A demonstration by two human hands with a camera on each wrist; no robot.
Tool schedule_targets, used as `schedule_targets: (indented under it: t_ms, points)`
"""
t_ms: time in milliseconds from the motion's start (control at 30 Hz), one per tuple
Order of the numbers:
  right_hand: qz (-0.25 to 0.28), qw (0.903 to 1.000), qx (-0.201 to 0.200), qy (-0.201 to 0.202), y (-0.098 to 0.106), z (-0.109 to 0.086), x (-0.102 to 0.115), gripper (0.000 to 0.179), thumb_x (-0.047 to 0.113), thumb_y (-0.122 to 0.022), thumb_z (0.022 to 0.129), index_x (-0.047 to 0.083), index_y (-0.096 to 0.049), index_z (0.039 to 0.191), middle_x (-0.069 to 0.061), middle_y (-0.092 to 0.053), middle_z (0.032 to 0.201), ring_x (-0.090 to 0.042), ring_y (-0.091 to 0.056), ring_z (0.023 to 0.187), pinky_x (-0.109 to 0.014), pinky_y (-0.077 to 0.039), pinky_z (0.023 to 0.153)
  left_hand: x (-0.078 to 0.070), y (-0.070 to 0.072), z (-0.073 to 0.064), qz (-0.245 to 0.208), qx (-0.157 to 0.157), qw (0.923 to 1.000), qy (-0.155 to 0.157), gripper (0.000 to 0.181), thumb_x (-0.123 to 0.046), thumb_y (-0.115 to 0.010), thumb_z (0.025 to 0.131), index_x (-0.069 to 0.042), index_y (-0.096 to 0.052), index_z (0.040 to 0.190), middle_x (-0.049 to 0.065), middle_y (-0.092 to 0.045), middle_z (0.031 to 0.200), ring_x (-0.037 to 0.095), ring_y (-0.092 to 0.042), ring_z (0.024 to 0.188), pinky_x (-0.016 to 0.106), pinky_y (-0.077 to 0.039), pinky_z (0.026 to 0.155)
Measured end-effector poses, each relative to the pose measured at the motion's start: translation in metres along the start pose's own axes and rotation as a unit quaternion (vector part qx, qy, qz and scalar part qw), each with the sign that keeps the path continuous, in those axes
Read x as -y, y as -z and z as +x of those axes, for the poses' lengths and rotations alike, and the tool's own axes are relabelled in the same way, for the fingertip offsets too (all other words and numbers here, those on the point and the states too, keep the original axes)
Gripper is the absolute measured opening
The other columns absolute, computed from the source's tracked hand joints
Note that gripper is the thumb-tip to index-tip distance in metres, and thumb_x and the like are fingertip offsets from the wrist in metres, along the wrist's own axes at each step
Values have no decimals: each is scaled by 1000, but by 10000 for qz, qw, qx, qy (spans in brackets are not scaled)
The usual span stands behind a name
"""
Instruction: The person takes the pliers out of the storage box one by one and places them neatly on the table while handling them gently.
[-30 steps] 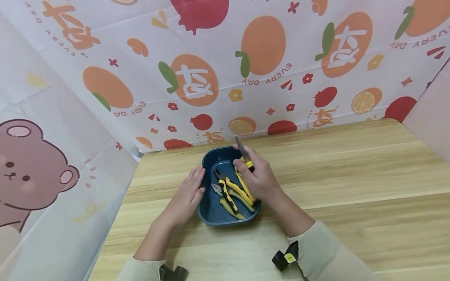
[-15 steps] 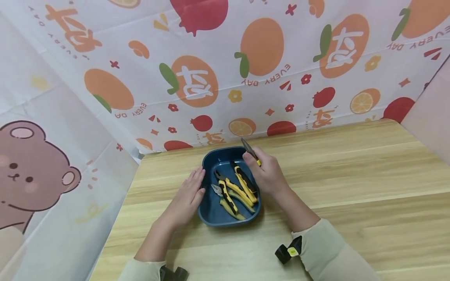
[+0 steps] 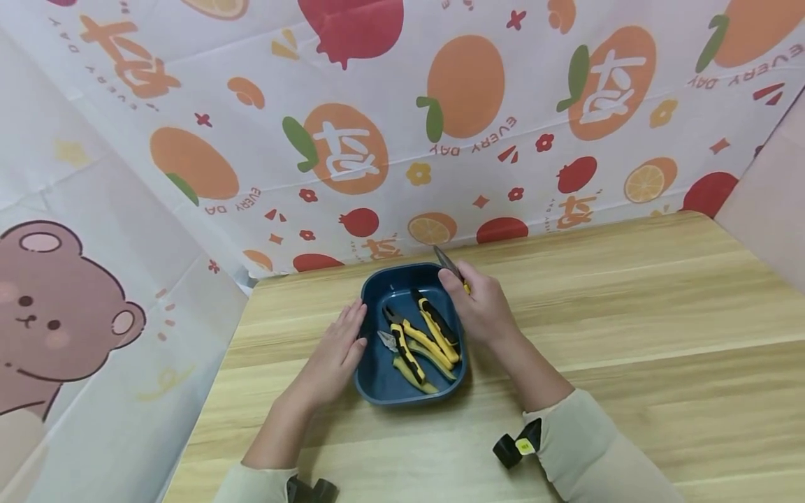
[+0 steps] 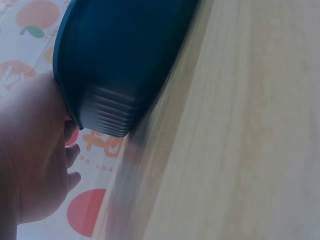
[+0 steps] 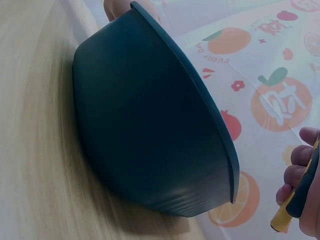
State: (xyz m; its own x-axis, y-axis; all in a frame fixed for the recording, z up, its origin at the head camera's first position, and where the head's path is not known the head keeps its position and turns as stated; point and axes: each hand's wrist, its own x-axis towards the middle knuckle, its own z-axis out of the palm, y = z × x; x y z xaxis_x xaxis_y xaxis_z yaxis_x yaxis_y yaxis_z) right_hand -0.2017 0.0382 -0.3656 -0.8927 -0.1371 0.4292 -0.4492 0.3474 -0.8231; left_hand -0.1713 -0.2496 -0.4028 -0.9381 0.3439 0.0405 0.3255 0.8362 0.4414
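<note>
Pliers (image 3: 449,264) gripped in right hand (image 3: 483,307); left hand (image 3: 333,355), fingers extended, touches box (image 3: 379,374). Loose grip could drop pliers; uneven push could slide box.

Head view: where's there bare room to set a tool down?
Table: widest bare patch runs right of the right hand, back to the fruit cloth. Smaller: between left hand and the table's left edge; near side of tray, between the forearms. Tray's left-hand corners are bare; its middle and right side are crowded with pliers.
</note>
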Motion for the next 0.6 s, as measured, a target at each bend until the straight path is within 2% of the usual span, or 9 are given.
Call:
schedule_targets:
  t_ms: [167,300,600]
  points:
    - [-223,9996,58,-168,2,3,-1,25,38,-46,101,16,-58,107,-3,-51,71,-21,-48,63,-31,-40,55,0,1,1,-5,-28,10000,-33,58,-30,-36,106,-15,-17,159,-7,-6,166,28,-6,154,57,-14,121]
    - [-296,9989,127,-348,3,4,-2,19,30,-50,99,17,-55,112,-5,-53,74,-22,-48,60,-32,-41,54,0,1,2,17,-24,10000,-33,58,-30,-37,106,-15,-17,159,-7,-6,166,28,-6,154,56,-13,121]
    - [-618,9957,185,-668,5,5,-8,29,27,-58,96,20,-56,124,-5,-58,84,-21,-47,54,-32,-42,50,0,0,-1,4,22,10000,22,59,-30,-36,106,-16,-16,159,-6,-6,166,28,-5,154,56,-14,121]
